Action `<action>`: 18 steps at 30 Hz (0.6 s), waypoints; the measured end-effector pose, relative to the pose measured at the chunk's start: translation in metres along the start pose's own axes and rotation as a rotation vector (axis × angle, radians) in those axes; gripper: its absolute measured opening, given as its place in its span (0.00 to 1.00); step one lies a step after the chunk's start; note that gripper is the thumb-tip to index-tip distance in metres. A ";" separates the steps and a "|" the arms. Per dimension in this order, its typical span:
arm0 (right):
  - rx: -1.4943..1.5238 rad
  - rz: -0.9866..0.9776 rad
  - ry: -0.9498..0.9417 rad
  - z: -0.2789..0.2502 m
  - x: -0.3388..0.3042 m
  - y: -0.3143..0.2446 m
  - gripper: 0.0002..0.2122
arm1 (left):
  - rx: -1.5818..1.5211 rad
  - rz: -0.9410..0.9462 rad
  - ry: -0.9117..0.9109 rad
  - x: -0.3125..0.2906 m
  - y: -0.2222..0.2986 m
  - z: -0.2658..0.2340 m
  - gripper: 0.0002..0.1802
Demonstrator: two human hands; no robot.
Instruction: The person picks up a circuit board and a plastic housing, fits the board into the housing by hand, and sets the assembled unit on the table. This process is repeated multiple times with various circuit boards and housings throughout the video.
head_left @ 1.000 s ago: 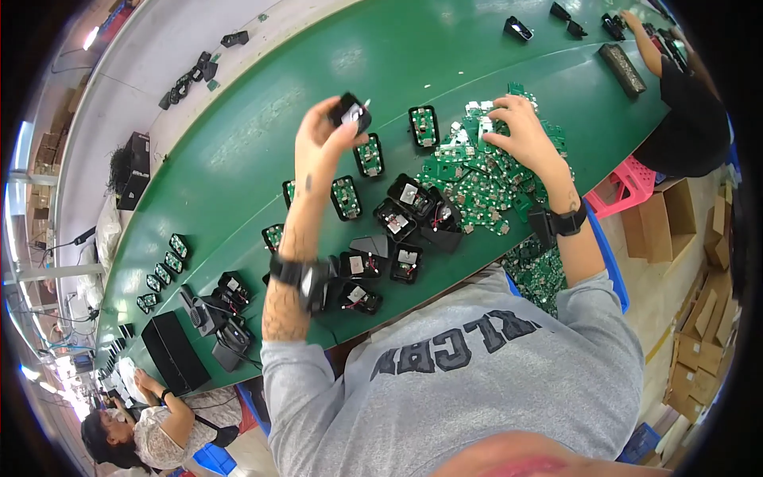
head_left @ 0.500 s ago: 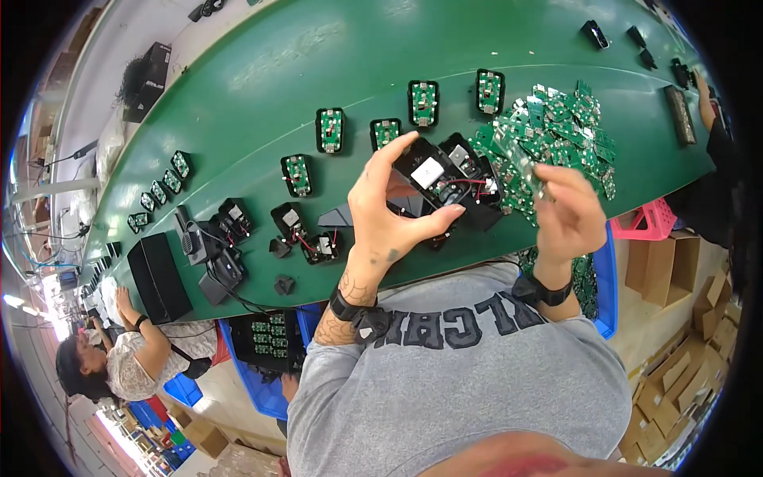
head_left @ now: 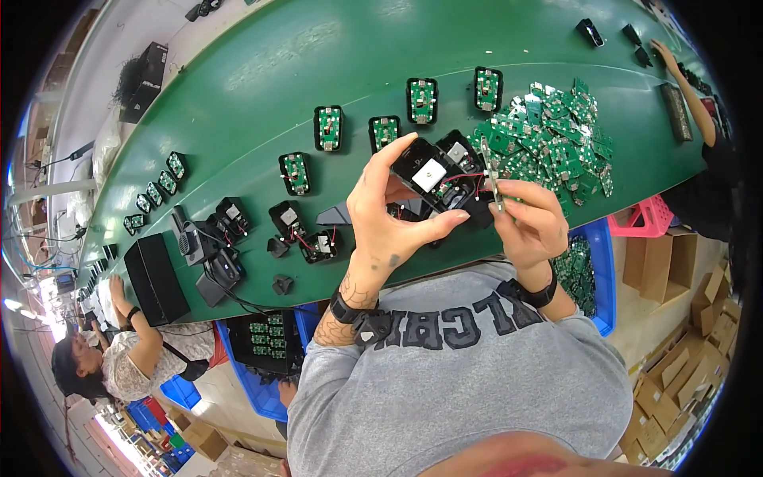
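Observation:
My left hand grips a black plastic housing between thumb and fingers; a white block sits inside it, and red and black wires come out of it. Pinched in my right hand is a green circuit board, held nearly edge-on just right of the housing. Board and housing look close together; whether the wires touch the board I cannot tell. Behind them lies a heap of loose circuit boards. Another open black housing with wires is partly hidden behind the held one.
Several housings fitted with green boards stand on the green table. Wired open housings and a black box lie left. Blue bins sit below the near edge. Co-workers' arms reach in at far right and left.
My right hand has moved left with the circuit board, bringing it beside the housing and turning it edge-on. My left hand stays nearly still. The co-worker's arm at far right now reaches further over the table.

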State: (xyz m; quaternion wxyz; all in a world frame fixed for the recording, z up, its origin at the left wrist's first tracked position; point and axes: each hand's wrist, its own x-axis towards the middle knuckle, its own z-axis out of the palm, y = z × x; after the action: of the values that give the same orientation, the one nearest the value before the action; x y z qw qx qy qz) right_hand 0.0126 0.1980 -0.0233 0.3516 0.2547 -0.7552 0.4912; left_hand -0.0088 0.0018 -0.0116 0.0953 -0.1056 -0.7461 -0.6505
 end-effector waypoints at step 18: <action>0.007 -0.015 -0.012 -0.002 0.005 0.003 0.13 | 0.054 -0.070 -0.114 -0.001 0.004 0.001 0.48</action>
State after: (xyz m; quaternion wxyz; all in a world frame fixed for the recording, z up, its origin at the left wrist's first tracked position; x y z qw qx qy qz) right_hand 0.0078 0.2010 -0.0209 0.3498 0.2644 -0.7537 0.4896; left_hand -0.0067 0.0031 -0.0083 0.0326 -0.1137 -0.7707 -0.6261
